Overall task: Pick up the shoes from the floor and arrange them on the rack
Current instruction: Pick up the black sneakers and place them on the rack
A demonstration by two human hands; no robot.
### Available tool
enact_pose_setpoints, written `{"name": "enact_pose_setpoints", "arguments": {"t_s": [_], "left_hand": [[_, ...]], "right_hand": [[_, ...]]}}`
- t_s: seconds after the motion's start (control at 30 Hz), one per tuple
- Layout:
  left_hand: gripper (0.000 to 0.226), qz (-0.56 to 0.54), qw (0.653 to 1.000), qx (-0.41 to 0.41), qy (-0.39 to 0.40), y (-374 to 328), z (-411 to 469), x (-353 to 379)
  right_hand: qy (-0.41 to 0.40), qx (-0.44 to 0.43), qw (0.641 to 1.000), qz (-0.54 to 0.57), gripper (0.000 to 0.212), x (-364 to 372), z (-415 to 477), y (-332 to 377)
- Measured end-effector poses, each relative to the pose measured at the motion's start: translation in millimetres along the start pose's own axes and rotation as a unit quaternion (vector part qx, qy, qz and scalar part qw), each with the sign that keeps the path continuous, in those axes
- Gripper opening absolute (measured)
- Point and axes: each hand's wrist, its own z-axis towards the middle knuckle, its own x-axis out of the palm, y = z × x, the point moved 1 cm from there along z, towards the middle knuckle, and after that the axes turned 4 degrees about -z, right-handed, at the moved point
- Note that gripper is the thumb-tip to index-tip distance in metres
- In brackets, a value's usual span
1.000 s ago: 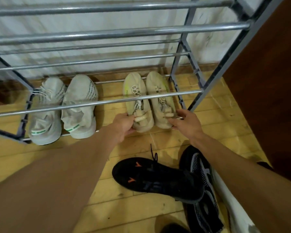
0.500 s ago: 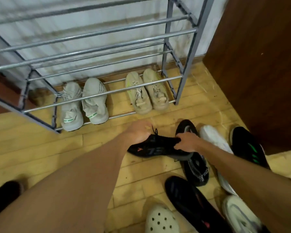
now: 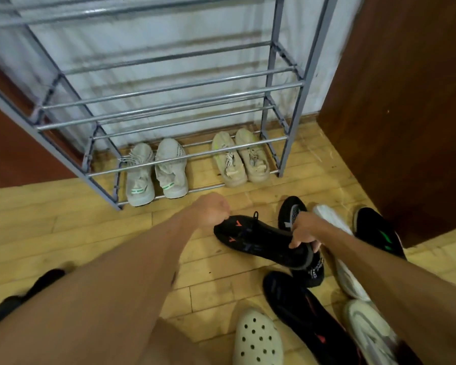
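A grey metal shoe rack [image 3: 295, 85] stands against the white wall. Its bottom shelf holds a white pair [image 3: 156, 175] on the left and a beige pair [image 3: 240, 159] on the right. On the floor in front lies a black shoe with orange marks [image 3: 258, 241]. My right hand [image 3: 304, 230] grips its heel end. My left hand [image 3: 211, 209] is curled at its toe and lace; whether it has hold of the lace I cannot tell. A black-and-white mesh shoe [image 3: 291, 209] lies under and behind the black one.
More shoes lie on the wooden floor: a white shoe [image 3: 350, 275], a black shoe with green marks [image 3: 377, 233], a black shoe with red trim [image 3: 300, 306], a cream clog [image 3: 258, 338], a white sneaker [image 3: 369, 330], a dark shoe [image 3: 24, 296]. A brown door [image 3: 406, 101] stands right.
Both hands left the beige pair on the bottom shelf and came back to the floor. My right hand took hold of the black shoe with orange marks. The view pulled back.
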Motion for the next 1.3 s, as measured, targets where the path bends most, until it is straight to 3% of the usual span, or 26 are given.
{"name": "enact_pose_setpoints", "arguments": {"t_s": [0.1, 0.2, 0.43, 0.53, 0.63, 0.7, 0.8, 0.9, 1.07, 1.17, 1.3], "left_hand": [[0.011, 0.001, 1.000, 0.014, -0.007, -8, -24, -33], [0.016, -0.019, 0.999, 0.015, -0.030, -18, -57, -65], [0.027, -0.143, 0.986, 0.003, -0.091, -14, -140, -121], [0.045, -0.285, 0.945, 0.047, -0.151, -1, -166, -147], [0.031, -0.377, 0.890, 0.093, -0.237, 19, -189, -169], [0.019, -0.425, 0.845, 0.092, -0.311, 38, -207, -180], [0.021, -0.493, 0.780, 0.087, -0.376, 74, -233, -191], [0.018, -0.502, 0.757, 0.075, -0.412, 118, -253, -195], [0.013, -0.479, 0.773, 0.030, -0.415, 186, -276, -187], [0.033, -0.470, 0.798, -0.018, -0.375, 226, -274, -175], [0.044, -0.508, 0.805, -0.056, -0.303, 274, -260, -150]], "right_hand": [[-0.033, -0.035, 0.997, 0.053, 0.042, -33, -32, 0], [-0.080, -0.102, 0.981, 0.143, 0.035, -65, -75, 12], [-0.177, -0.244, 0.893, 0.334, 0.037, -109, -169, 104], [-0.153, -0.298, 0.855, 0.397, 0.033, -111, -203, 158], [-0.140, -0.343, 0.830, 0.417, 0.040, -103, -230, 214], [-0.148, -0.363, 0.839, 0.378, 0.037, -93, -243, 251], [-0.191, -0.394, 0.871, 0.222, 0.035, -72, -267, 302], [-0.218, -0.419, 0.878, 0.079, 0.048, -53, -286, 345], [-0.056, -0.396, 0.907, 0.134, 0.047, -1, -265, 395], [-0.008, -0.367, 0.910, 0.191, 0.052, 31, -245, 410], [0.041, -0.308, 0.918, 0.246, 0.054, 62, -216, 410]]}}
